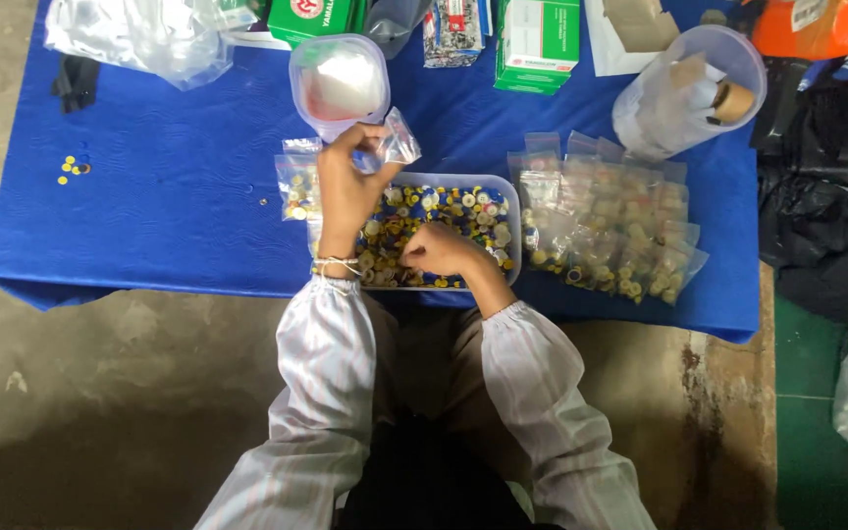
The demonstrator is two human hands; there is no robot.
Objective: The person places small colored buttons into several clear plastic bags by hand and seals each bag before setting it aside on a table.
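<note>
From the head view, you are at the filling step: putting little buttons into a small bag. Your left hand (345,186) is lifted over the tray (512,191), fingers pinching a small clear bag (393,145) at its top. Your right hand (439,250) is curled low in the tray, fingertips closed on the yellow and white buttons (449,204). Next, I think, the bag's mouth must be held wide and the buttons lifted to it. Filled bags (610,231) lie on the blue tabletop (169,196), just right of the tray.
</note>
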